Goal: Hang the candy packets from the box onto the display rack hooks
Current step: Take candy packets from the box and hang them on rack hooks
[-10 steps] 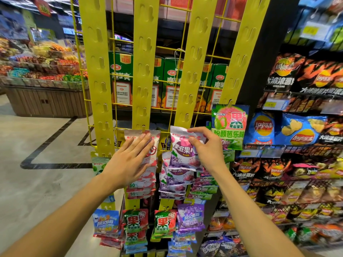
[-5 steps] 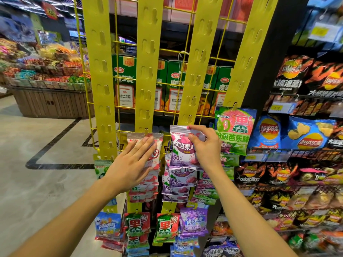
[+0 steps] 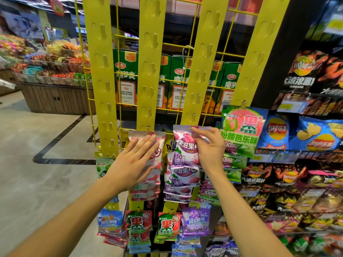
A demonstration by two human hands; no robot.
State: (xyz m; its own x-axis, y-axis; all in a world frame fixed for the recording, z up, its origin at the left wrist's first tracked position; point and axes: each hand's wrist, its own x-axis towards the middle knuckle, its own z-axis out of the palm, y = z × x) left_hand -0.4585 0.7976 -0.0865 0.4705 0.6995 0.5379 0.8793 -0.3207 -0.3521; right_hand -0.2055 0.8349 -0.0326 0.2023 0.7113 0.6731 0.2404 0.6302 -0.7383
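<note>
My right hand [image 3: 209,147] pinches the purple packet [image 3: 185,145] near its top, left hand [image 3: 133,164] flat on the pink packet [image 3: 156,145]. Miss the hook tab and it'll drop.

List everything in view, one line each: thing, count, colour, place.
Hanging strips: four, yellow, on a yellow wire rack, centre.
Purple packet: one, purple and white, top of third strip's column.
Pink packet: one, pink and white, top of second strip's column.
Green peach packet: one, green and pink, fourth strip.
Lower packets: many, mixed colours, strip bottoms.
Green cartons: several, behind the rack.
Chip bags: many, blue, black, right shelves.
Wooden produce stand: one, brown, far left.
Left hand: flat on pink packet.
Right hand: pinches purple packet.
</note>
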